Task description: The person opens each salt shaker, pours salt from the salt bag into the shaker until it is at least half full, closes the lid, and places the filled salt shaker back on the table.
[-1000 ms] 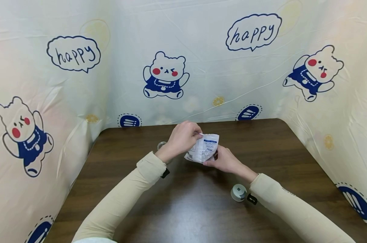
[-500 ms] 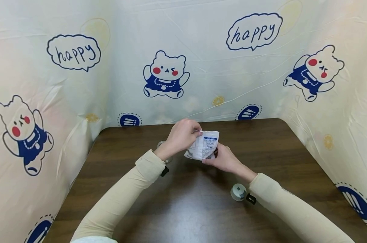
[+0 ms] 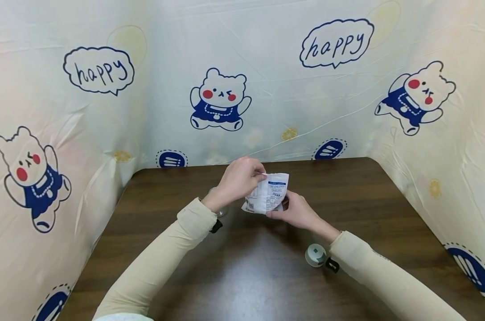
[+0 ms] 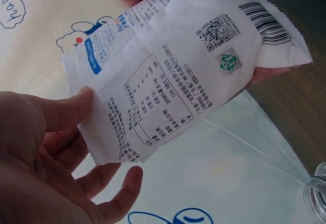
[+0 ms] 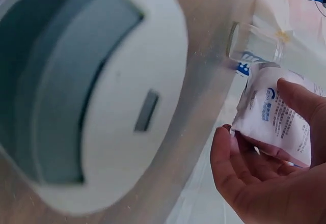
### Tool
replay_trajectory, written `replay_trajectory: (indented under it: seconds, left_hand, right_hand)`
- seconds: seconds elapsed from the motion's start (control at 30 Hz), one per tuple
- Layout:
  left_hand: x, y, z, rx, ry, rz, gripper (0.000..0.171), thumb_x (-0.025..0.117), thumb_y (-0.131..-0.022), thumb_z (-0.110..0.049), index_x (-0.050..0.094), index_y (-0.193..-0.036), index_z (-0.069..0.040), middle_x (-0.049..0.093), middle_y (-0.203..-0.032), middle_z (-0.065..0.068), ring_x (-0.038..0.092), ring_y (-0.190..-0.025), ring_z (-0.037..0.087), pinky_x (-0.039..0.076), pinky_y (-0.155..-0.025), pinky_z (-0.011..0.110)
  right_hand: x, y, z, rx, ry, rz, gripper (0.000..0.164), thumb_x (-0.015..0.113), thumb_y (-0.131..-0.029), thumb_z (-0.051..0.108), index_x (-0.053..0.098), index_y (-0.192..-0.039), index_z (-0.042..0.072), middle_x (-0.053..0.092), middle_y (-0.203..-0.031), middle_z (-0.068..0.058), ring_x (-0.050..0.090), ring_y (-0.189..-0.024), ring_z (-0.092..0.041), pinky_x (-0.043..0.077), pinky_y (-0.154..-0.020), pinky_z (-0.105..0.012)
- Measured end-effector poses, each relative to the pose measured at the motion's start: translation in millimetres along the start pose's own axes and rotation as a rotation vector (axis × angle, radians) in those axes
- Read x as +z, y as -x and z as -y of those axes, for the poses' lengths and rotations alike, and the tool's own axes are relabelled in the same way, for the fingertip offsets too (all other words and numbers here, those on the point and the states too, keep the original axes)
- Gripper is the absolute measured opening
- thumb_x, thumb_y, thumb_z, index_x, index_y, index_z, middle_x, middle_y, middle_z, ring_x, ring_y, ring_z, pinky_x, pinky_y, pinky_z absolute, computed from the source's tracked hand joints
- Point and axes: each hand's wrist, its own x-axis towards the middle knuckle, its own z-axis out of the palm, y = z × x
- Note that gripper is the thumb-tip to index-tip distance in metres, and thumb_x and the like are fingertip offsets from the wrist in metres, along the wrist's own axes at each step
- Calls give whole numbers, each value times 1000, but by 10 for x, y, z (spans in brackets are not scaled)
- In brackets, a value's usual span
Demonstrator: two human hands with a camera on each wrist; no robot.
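A white printed salt packet (image 3: 268, 196) is held up above the table between both hands. At its upper end, my left hand (image 3: 242, 178) pinches the crimped edge between thumb and fingers. Its barcode end sits toward my right hand (image 3: 300, 211), which grips that lower part with the thumb in front. In the left wrist view, the packet (image 4: 178, 76) shows a printed table, a QR code and a small green-marked sticker. No opening in the packet can be made out.
Behind my left wrist stands a clear glass jar (image 3: 223, 210), partly hidden; the right wrist view also shows the jar (image 5: 254, 43). A round white lid with a grey part (image 3: 316, 255) lies beside my right wrist on the dark wooden table (image 3: 242, 285). Printed cloth surrounds the table.
Both hands have risen very slightly with the packet since a second ago. Their hold on it looks the same, and the lid has stayed put.
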Motion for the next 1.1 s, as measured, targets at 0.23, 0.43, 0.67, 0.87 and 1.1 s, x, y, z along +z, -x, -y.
replay_trajectory:
  seconds: [0.23, 0.43, 0.67, 0.87, 1.1]
  left_hand:
    - [-86, -6, -20, 13, 15, -12, 8, 78, -97, -14, 83, -103, -10, 76, -99, 2, 65, -88, 17, 52, -76, 34]
    - [-142, -17, -30, 4, 40, -12, 10, 79, -97, -14, 83, -105, -9, 76, -100, 3, 62, -87, 17, 51, -75, 33]
    - [-206, -37, -31, 1, 71, -9, 10, 78, -98, -12, 83, -105, -9, 76, -101, 2, 64, -88, 16, 53, -74, 33]
    - [-301, -75, -74, -10, 91, -17, 12, 78, -97, -12, 83, -108, -8, 77, -104, 4, 64, -86, 17, 53, -71, 32]
    - [-430, -69, -150, -12, 105, -37, 13, 78, -97, -13, 82, -109, -8, 76, -103, 4, 63, -85, 17, 53, -70, 31]
  right_hand:
    - [21, 18, 4, 190, -142, 67, 77, 88, -89, 27, 44, -145, -4, 66, -124, -21, 68, -90, -30, 58, -77, -43]
    - [47, 40, -30, 400, -368, 102, 80, 83, -94, 28, 33, -143, -10, 66, -120, -27, 72, -101, -40, 61, -83, -48]
    - [86, 84, -69, 416, -565, 239, 76, 75, -101, 23, 30, -146, -18, 68, -124, -31, 71, -109, -39, 59, -91, -47]
    - [145, 97, -59, 378, -664, 407, 63, 62, -109, 25, 37, -149, -17, 61, -137, -32, 67, -119, -38, 56, -97, -45]
    - [192, 44, -25, 326, -746, 494, 64, 52, -112, 20, 21, -159, -12, 54, -145, -34, 61, -128, -43, 51, -104, -49]
